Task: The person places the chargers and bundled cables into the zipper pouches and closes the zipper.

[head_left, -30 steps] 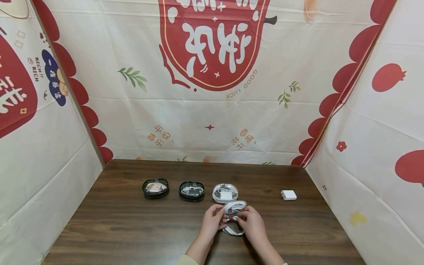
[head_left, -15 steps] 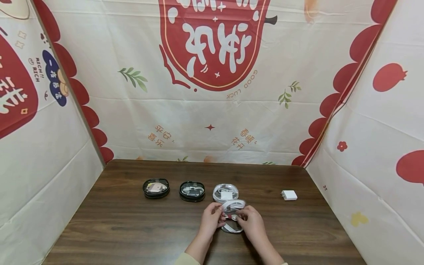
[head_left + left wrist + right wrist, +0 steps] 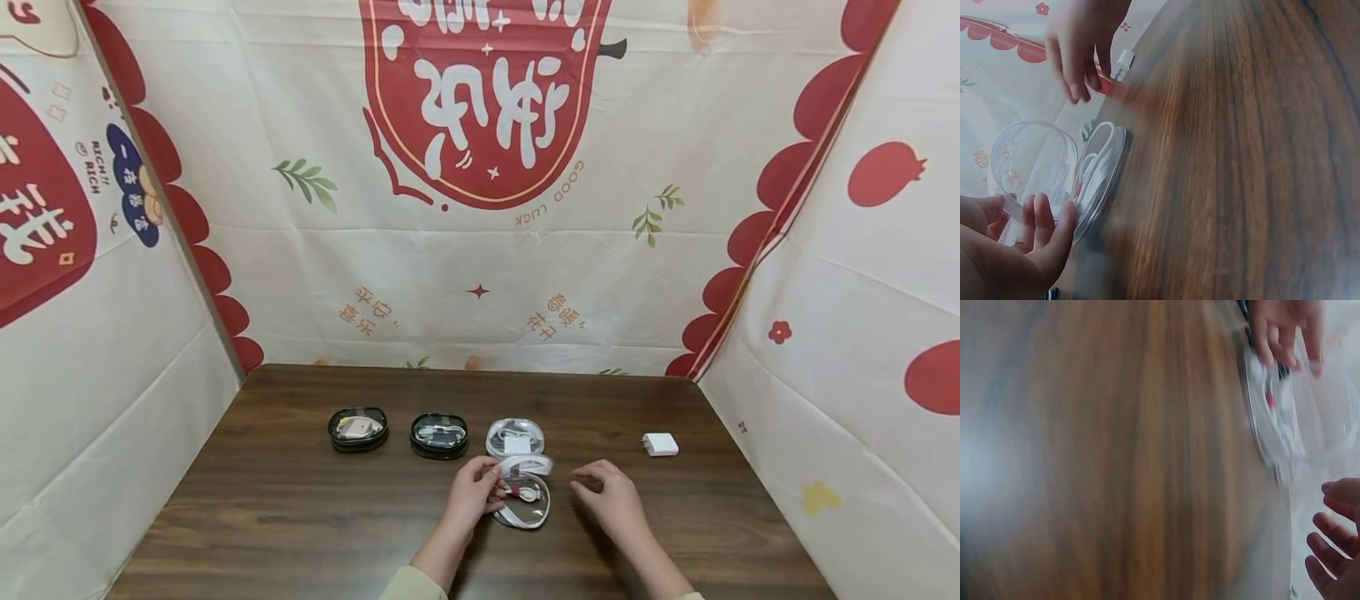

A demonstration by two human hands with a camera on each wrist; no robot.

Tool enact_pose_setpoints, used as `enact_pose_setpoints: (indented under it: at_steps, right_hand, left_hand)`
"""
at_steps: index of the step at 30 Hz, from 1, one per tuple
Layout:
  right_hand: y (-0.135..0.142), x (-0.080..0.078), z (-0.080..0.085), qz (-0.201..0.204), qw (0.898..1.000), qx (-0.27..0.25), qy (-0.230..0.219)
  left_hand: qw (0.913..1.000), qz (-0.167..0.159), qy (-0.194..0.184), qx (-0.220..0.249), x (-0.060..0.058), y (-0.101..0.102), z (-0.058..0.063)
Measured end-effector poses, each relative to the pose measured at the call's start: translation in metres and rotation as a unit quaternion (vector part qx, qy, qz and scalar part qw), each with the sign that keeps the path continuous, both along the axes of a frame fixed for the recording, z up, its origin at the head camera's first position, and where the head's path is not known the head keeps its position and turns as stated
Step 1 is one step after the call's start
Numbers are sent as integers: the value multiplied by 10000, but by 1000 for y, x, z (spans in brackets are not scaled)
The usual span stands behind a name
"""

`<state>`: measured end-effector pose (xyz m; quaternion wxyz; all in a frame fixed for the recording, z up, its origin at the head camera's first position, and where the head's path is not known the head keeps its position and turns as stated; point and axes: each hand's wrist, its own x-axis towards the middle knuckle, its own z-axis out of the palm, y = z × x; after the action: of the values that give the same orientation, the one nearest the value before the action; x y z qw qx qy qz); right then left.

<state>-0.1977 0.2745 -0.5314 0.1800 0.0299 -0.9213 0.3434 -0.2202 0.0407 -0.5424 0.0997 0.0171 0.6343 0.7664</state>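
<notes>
A clear oval pouch with white trim lies on the table with its lid raised. Inside rests a white cable bundled by a red band, also visible in the left wrist view as a looped cable. My left hand pinches the pouch at its left side, thumb and fingers on the raised lid's edge. To the right of the pouch, my right hand hovers with loosely bent fingers and holds nothing. Farther right lies a white plug charger, prongs pointing left.
Behind the open pouch stands a closed white-trimmed case with a charger and cable inside. Two black-trimmed cases, the middle one and the left one, line up beside it. Printed cloth walls enclose the wooden table.
My right hand has let go of the pouch and cable and moved right, toward the charger. My left hand still holds the pouch, and its lid stands farther open.
</notes>
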Motion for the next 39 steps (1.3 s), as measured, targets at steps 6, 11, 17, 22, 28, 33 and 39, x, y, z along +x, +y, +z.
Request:
enact_pose_setpoints:
  at_steps: [6,11,17,22,28,33,39]
  right_hand:
    - [38,-8,9,-232,9985,457,-172]
    - [70,-16,14,-346,9973,627,-184]
    - [105,-25,12,-485,9959,730,-223]
    - [128,-33,9,-676,9918,893,-617]
    - [143,-43,7,-777,9866,1070,-960]
    - [147,-51,6,-693,9804,1287,-1319]
    - [153,-62,-2,-711,9680,1490,-1890]
  left_hand:
    - [9999,-71,-76,2,-1,-6,0]
    - [9999,-90,-57,34,-1,-11,-1]
    - [10000,-63,-38,14,-4,-12,-6]
    - [9999,-49,-66,60,-4,-12,-6]
    - [9999,-46,-101,66,-3,-13,-5]
    - [9999,-40,-111,80,-3,-14,-6]
    - [9999,-24,-60,87,2,-15,5]
